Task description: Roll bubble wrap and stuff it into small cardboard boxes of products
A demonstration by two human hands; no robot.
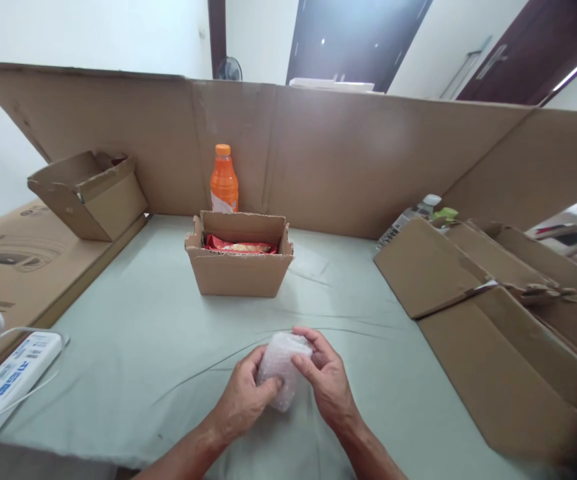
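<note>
A bubble-wrapped bundle (284,367) is held between both hands over the near middle of the table; what the wrap contains, if anything, cannot be made out. My left hand (246,390) grips its left side, thumb pressed across the front. On the upper right, my right hand (327,375) is closed on the wrap with thumb and fingers. Beyond the hands stands an open cardboard box (241,270) with a red packet (238,246) inside. Behind that box an orange bottle (224,179) stands upright with its cap on.
Several open cardboard boxes (508,360) crowd the right side, a clear bottle (411,217) leaning behind them. At left, another open box (113,200) sits on a large flat carton (23,260). A white power strip (16,383) with cables lies near left. A cardboard wall (328,153) closes the back.
</note>
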